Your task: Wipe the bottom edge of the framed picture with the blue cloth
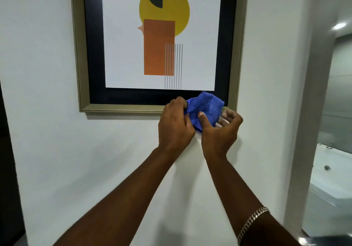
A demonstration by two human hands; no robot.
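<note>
Fingers of the left hand (175, 123) pinch one end of the blue cloth (204, 108). On the right hand (221, 129), the thumb presses the cloth from below while the other fingers curl half open. That bunched cloth sits up against the bottom edge (123, 108) of the framed picture (160, 36), near its right corner. This edge runs long, side to side, and most of it lies to the left of both hands. So the wipe should probably go left, and the left hand is nearer that way.

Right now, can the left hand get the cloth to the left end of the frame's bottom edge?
Probably yes: the left hand grips the cloth against the bottom edge, and nothing blocks that strip.
</note>
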